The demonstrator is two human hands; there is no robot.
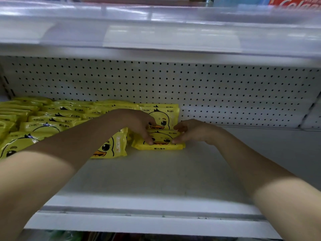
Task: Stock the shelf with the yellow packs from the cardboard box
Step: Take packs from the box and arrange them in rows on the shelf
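A yellow pack with a duck face (159,142) lies tilted on the white shelf (156,173), just right of the stocked rows. My left hand (137,123) grips its left side and my right hand (192,130) grips its right side. Behind it another yellow pack (165,119) stands upright against the pegboard back. Several more yellow packs (52,119) fill the shelf's left part in rows, the front ones leaning. The cardboard box is out of view.
The pegboard back wall (208,87) closes the shelf behind. An upper shelf with a clear price strip (156,35) hangs low overhead. The shelf's front rail (147,221) runs below my forearms. Bare shelf surface lies to the right of the packs.
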